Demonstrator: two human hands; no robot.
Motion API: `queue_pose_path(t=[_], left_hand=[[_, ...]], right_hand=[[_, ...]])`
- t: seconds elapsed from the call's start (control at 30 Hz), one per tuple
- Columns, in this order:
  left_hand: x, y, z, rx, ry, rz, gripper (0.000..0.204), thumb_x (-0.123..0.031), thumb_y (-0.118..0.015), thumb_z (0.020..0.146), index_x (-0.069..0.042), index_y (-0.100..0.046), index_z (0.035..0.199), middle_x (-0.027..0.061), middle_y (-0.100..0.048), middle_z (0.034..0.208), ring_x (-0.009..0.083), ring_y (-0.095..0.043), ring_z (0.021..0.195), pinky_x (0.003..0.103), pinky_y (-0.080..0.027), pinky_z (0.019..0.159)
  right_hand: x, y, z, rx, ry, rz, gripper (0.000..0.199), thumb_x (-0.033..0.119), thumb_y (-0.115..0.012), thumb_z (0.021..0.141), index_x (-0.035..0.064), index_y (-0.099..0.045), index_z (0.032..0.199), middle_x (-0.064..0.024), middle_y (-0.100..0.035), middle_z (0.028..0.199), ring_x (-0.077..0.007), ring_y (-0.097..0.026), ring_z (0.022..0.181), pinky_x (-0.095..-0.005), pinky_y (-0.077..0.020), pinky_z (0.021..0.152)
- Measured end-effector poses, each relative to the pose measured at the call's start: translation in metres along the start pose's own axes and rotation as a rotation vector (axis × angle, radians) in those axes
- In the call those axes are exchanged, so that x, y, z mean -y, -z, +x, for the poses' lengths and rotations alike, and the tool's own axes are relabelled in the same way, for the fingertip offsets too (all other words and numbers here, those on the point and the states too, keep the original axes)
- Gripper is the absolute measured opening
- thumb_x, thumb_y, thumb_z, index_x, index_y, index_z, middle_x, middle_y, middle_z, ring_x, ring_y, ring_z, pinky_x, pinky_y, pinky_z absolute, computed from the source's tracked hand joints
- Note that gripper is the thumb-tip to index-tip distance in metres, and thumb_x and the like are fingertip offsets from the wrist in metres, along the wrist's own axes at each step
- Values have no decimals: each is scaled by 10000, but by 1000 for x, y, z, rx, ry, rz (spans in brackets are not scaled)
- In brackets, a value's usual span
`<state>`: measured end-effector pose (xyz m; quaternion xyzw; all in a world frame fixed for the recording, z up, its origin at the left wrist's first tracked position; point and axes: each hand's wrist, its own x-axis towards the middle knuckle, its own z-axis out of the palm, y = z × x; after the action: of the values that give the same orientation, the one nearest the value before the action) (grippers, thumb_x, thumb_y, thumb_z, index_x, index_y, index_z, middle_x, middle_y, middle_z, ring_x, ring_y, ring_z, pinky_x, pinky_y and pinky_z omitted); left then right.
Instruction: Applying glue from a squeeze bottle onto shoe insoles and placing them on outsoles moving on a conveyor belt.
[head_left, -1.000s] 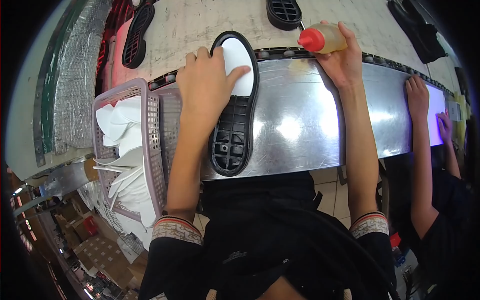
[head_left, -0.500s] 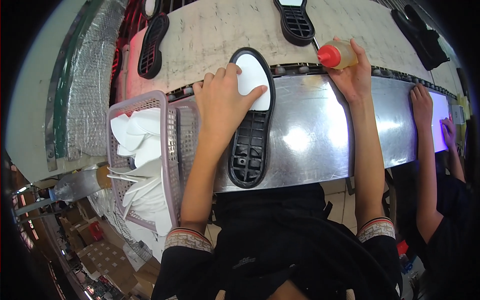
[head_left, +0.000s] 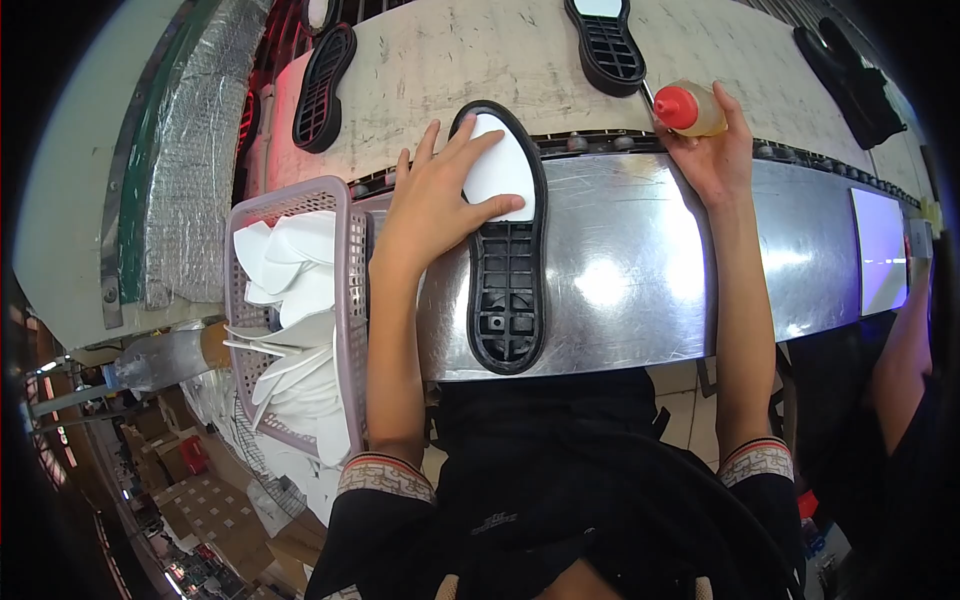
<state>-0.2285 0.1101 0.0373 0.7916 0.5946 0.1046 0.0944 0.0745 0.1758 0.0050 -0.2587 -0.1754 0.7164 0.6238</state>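
On the shiny metal bench (head_left: 640, 290) at the middle of the head view lies a black shoe sole (head_left: 507, 300), tread side down and toe toward 12 o'clock, so its hollow inside faces up. The left hand (head_left: 435, 200) lies flat on it with fingers spread wide and gripping nothing, pressing a white insert (head_left: 497, 165) into the toe end, seemingly to seat it. At 1 o'clock from the sole, the right hand (head_left: 715, 150) is curled around a small bottle with a red cap (head_left: 690, 108), kept at the bench's far edge, clear of the sole yet within reach. At 9 o'clock a lilac plastic basket (head_left: 345, 250) of more white inserts sits just beside the left forearm. Beyond, at 12 o'clock, a pale conveyor belt (head_left: 480, 60) carries other black soles (head_left: 605, 45).
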Motion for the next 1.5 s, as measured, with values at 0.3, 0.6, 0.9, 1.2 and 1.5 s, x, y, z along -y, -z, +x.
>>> queue_pose_path(t=[0.3, 0.6, 0.9, 1.2, 1.5], left_hand=[[-72, 17, -97, 7, -38, -171, 596, -438, -695, 732, -72, -578, 1187, 110, -542, 1267, 354, -428, 1236, 472, -335, 985], [-46, -20, 5, -404, -164, -226, 504, -153, -704, 695, 18, -580, 1153, 160, -559, 1209, 406, -469, 1140, 441, -409, 960], [28, -49, 282, -423, -150, -213, 490, -259, -669, 674, 11, -616, 1080, 213, -616, 1077, 353, -571, 1024, 410, -432, 912], [-83, -52, 256, -714, -357, -854, 92, -27, -657, 757, 15, -689, 832, 103, -685, 858, 191, -646, 812, 284, -482, 773], [-112, -70, 116, -127, 8, -1372, 144, -98, -626, 847, 25, -696, 871, 77, -677, 758, 100, -607, 626, 219, -483, 573]], right_hand=[[4, 11, 1, 25, -68, 139, 359, 339, -557, 871, 45, -519, 1074, -93, -585, 1030, -175, -530, 873, -353, -432, 794], [14, -12, 17, 70, -68, 191, 367, 356, -574, 863, 55, -533, 1070, -57, -571, 899, -155, -497, 707, -324, -416, 720], [6, -3, -15, -35, -136, 295, 394, 410, -546, 835, 78, -560, 1046, -90, -590, 984, -240, -552, 861, -402, -443, 735], [15, 11, 7, 42, -82, 421, 360, 359, -558, 894, 64, -541, 1099, -99, -606, 983, -214, -588, 801, -338, -512, 689], [15, -8, 11, 139, -87, 211, 372, 283, -596, 868, 3, -515, 1100, -146, -566, 946, -253, -541, 877, -366, -453, 802]])
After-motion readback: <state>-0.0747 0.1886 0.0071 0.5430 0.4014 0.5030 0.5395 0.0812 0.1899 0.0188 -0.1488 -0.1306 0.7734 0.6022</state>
